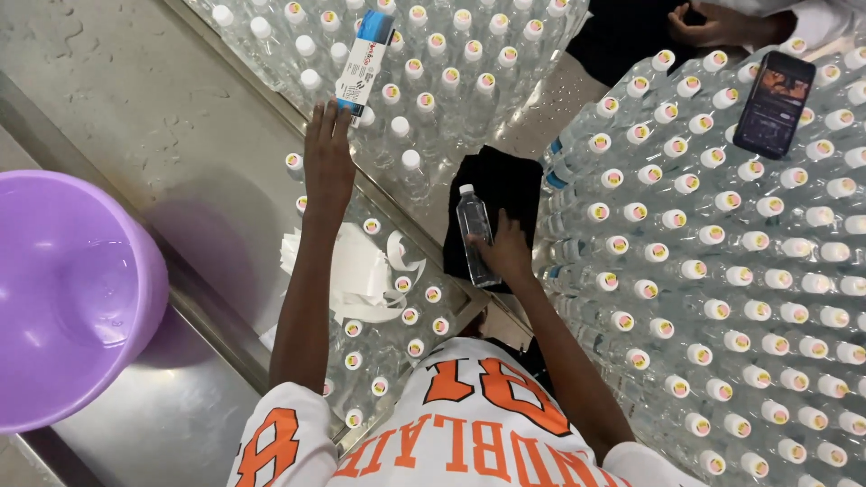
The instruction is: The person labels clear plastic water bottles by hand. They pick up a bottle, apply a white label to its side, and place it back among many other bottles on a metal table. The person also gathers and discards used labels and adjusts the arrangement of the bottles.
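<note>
R hand [503, 257] is clasped round a clear plastic bottle [475, 233] w/ a white cap, the bottle lying tilted over a black cloth [505, 185] just beyond the knuckles. L hand [328, 158] is stretched out flat, fingers spread & released, fingertips touching the lower end of a blue-and-white label strip [363, 61] that stands up just ahead of it, among capped bottles. Below the L wrist, peeled white backing paper [361, 271] lies in a curled heap on top of more bottles. Far to the L of that arm sits a purple plastic basin [63, 298] on the steel desk [162, 117]. To the R of the R hand, a big block of packed bottles [722, 289] w/ white caps fills the space; 1 black phone [774, 104] rests on top of them, screen lit. Beyond that, at the top edge, another person's hand [713, 22] shows, well apart from both hands.
</note>
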